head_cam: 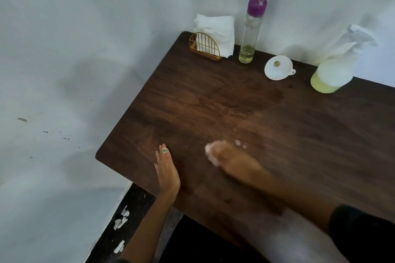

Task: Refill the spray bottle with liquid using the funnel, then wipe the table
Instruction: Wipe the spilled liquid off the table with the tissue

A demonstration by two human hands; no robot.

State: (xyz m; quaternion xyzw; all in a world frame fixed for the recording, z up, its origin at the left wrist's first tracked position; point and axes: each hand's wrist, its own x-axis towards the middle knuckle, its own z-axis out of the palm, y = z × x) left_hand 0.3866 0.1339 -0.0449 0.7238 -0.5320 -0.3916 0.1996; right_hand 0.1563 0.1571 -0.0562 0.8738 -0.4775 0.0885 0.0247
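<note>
The white spray bottle (333, 70), blurred, stands at the far right of the dark wooden table (192, 96) with yellowish liquid in its bottom. A white funnel (277, 67) lies on the table to its left. A tall clear bottle (250, 34) with a purple cap holds a little yellow liquid. My right hand (230, 160), blurred by motion, presses a crumpled white tissue (210, 152) onto the near part of the table. My left hand (166, 171) rests flat, fingers together, near the table's left edge, holding nothing.
A gold wire holder with white napkins (211, 38) stands in the far corner against the white wall (85, 49). Small white flecks (240, 144) lie on the wood just beyond my right hand. Dark floor with white scraps (121, 220) shows below the table's left edge.
</note>
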